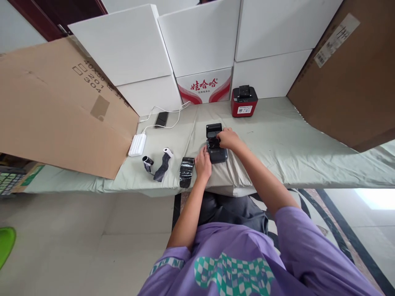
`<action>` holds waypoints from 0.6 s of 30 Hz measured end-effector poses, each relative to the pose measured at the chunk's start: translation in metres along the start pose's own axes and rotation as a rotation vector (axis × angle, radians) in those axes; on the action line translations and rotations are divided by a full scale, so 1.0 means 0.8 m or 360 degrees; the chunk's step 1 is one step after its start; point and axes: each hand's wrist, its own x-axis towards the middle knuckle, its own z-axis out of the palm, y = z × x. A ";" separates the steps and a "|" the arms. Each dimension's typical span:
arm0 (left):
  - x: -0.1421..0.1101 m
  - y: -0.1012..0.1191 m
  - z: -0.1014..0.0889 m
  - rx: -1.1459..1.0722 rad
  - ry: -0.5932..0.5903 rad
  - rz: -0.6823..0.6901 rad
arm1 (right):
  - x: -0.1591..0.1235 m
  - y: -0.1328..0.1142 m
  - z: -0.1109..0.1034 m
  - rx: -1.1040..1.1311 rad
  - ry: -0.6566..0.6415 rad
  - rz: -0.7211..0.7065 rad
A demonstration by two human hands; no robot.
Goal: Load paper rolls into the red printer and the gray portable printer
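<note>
A small black portable printer (217,156) sits near the front edge of the cloth-covered table, its hinged lid (214,130) raised. My left hand (203,163) is closed against the printer's left side, holding it. Over the opened compartment, the fingers of my right hand (227,138) are pinched together; whatever they hold is hidden. Just left of my left hand lies a curved strip of shiny black film (186,172). Farther left are a white-cored roll (167,152) with a dark ribbon trailing from it and a small black roll (147,160).
A white power bank (137,144) with a cable and a dark phone (161,119) lie at the left. Behind the printer stands a red and black box-shaped device (244,101). White cartons (204,87) line the back, with brown cardboard (92,102) at both sides.
</note>
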 end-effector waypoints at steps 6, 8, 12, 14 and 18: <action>0.000 0.001 0.000 -0.0011 0.0003 0.0002 | 0.004 0.010 0.006 0.0041 0.0001 0.0042; 0.000 0.001 0.000 -0.0018 0.0004 0.0003 | 0.008 0.013 0.010 0.0050 0.0009 -0.0016; -0.001 0.002 -0.001 -0.0024 -0.0006 0.0006 | 0.010 0.020 0.009 0.0093 -0.0010 -0.0079; -0.001 0.002 -0.002 -0.0022 -0.0007 0.0006 | 0.006 0.024 0.001 0.0068 -0.0040 -0.0117; -0.001 0.000 -0.001 -0.0045 0.0001 0.0018 | -0.010 0.022 -0.031 0.0305 0.0019 -0.0309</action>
